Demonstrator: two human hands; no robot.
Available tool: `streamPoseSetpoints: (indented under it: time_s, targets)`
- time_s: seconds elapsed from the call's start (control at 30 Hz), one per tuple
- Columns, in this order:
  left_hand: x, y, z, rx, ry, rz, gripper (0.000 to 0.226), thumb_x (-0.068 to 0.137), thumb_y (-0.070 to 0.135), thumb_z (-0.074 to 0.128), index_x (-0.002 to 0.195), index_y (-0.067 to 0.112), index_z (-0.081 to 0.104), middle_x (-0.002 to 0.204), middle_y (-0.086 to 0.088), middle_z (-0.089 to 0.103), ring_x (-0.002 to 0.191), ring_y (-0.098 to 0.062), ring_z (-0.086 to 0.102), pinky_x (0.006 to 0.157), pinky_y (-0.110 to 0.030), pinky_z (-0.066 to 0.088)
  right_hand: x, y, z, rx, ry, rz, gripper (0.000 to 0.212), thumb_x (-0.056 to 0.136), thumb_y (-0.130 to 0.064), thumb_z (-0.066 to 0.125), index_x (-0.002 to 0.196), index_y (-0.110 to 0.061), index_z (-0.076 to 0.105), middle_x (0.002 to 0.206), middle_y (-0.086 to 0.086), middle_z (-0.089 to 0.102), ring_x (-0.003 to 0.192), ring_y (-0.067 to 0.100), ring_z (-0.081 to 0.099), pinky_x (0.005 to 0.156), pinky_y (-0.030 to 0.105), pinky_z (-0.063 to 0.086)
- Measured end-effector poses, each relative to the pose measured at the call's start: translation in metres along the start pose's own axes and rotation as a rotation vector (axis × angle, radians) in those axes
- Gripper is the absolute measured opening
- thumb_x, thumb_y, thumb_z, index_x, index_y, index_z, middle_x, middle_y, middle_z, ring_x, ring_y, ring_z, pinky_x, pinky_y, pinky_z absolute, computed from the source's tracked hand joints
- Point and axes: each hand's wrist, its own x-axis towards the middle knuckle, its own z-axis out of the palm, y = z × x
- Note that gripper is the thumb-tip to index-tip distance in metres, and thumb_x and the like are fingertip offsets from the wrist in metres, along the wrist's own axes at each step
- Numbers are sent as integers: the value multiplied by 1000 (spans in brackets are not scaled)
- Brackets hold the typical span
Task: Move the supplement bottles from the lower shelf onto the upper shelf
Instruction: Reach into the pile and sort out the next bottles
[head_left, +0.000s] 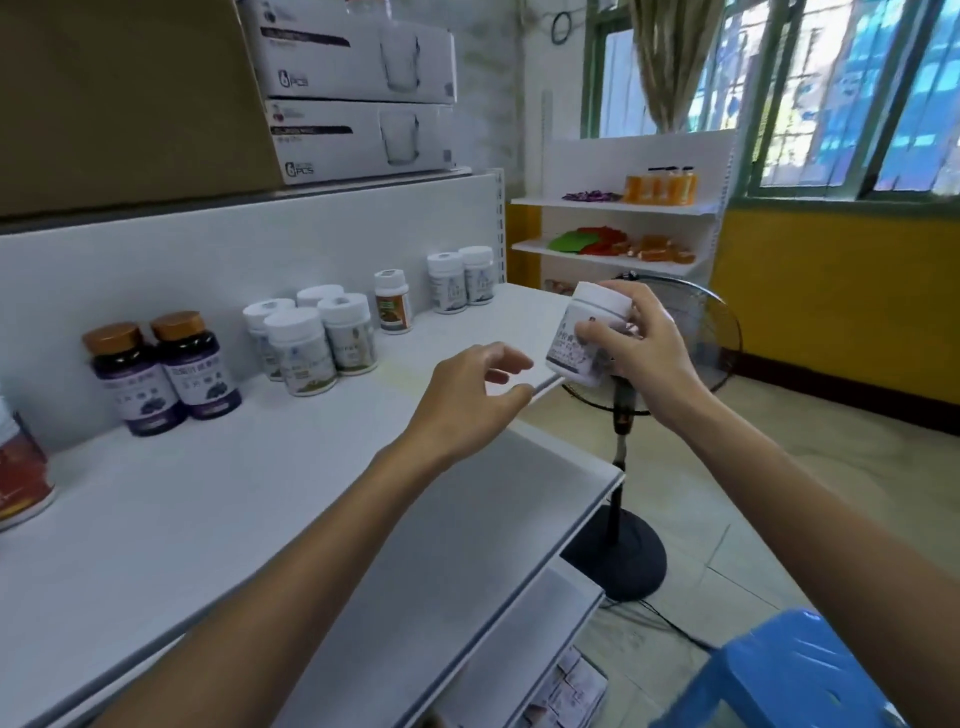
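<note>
Beyond the white upper shelf's (291, 499) edge, right hand (641, 353) grips a white-capped bottle (587, 338); left hand (470, 387) hovers loose-fingered beside.

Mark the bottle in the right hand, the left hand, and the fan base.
Held bottle (567, 358): head view, on its label below the cap.
Left hand (467, 395): head view, back of the hand.
Fan base (631, 566): head view, top of the round foot.

Bright daylight pours in through the barred windows (852, 93) at upper right, slightly blown out. The white shelf (218, 493) is evenly lit with soft shadows. Wide-angle bending at the edges; the blue stool (795, 675) is blurred.
</note>
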Motion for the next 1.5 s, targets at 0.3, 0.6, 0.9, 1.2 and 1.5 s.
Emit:
streamPoseSetpoints:
  time_s: [0.3, 0.6, 0.9, 1.2, 1.5]
  targets:
    - [65, -35, 21, 170, 103, -255, 21, 86, 23, 62, 107, 26, 61, 120, 5, 58, 108, -8, 55, 94, -25, 43, 139, 60, 51, -132, -239, -247, 46, 83, -22, 69, 123, -22, 47, 117, -2, 51, 106, 18, 55, 77, 22, 52]
    - [111, -33, 75, 487, 151, -488, 28, 87, 32, 55, 115, 25, 60, 121, -1, 54, 114, -17, 48, 100, -32, 36, 213, 98, 68, -170, -575, -398, 53, 79, -19, 74, 126, -18, 48, 119, 4, 57, 93, 11, 52, 59, 4, 37]
    - [121, -29, 86, 676, 164, -545, 26, 91, 35, 47, 115, 29, 57, 120, 4, 51, 113, -16, 42, 95, -33, 34, 242, 108, 89, -138, -665, -391, 58, 76, -14, 75, 127, -14, 47, 111, 7, 54, 88, 16, 49, 72, 20, 39]
    - [115, -25, 89, 698, 203, -556, 26, 92, 34, 46, 114, 27, 59, 119, 4, 54, 113, -16, 45, 95, -33, 37, 239, 109, 95, -267, -649, -436, 73, 72, -31, 79, 132, -19, 40, 115, 18, 47, 103, 34, 54, 89, 41, 47]
    - [57, -4, 79, 595, 472, -487, 22, 88, 18, 56, 108, 19, 64, 111, 3, 61, 101, -13, 56, 91, -29, 42, 185, 84, 69, -106, -459, -619, 68, 80, -14, 71, 139, -17, 38, 128, 13, 45, 105, 20, 50, 92, 35, 48]
